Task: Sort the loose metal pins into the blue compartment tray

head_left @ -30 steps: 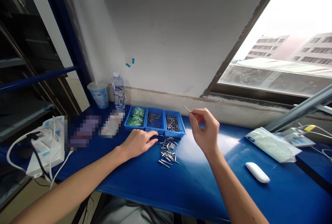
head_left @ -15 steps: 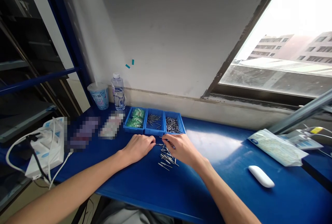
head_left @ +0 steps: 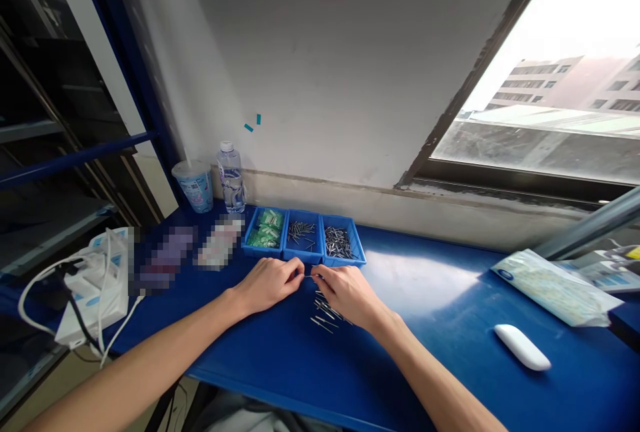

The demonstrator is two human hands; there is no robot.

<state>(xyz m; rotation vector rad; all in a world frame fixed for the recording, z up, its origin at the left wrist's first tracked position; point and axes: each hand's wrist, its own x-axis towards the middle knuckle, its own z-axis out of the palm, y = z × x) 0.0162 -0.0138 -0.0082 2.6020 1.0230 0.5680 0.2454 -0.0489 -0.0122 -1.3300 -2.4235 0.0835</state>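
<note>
Pinching: left hand [head_left: 273, 283], right hand [head_left: 345, 291], grips narrow on one pin [head_left: 309, 276]
Pile [head_left: 321, 325]: surface [head_left: 250, 345], near side of bins [head_left: 303, 257]

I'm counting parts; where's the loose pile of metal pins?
In the head view, the loose pile lies at lower centre on the blue table, partly hidden by the right hand, nearer the wearer than the three blue bins.

Left hand [head_left: 270, 284]: back upward, thumb and forefinger pinched, tips toward the right. Right hand [head_left: 350, 292]: likewise pinched, tips facing the left's, just beside them. Left forearm [head_left: 155, 355], right forearm [head_left: 433, 375]: bare, extended forward, converging.
</note>
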